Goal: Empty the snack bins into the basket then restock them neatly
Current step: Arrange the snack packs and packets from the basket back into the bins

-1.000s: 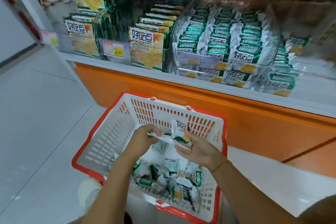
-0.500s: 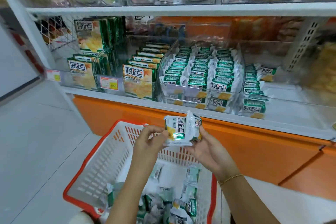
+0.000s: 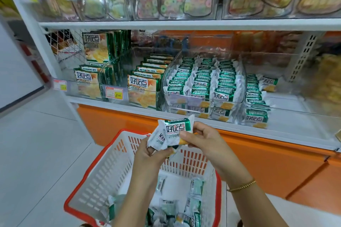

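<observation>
2 small green-and-white snack packets (image 3: 173, 131) are held above the white basket (image 3: 103, 177) — 1 is pinched by the left hand (image 3: 151, 156), the other is gripped between thumb and fingers of the right hand (image 3: 203, 140), with both sets of fingers curled round the wrappers. The emptying step looks finished and restocking is judged well under way. The middle clear bin (image 3: 186, 100) on the shelf is filled with 3 tidy rows. The bin to its right (image 3: 295, 105) carries only 1 row along its left side, with bare floor beside it. A loose heap of packets (image 3: 171, 206) lies in the basket bottom — these are left to be shelved, so perhaps half of the refilling is judged outstanding.
</observation>
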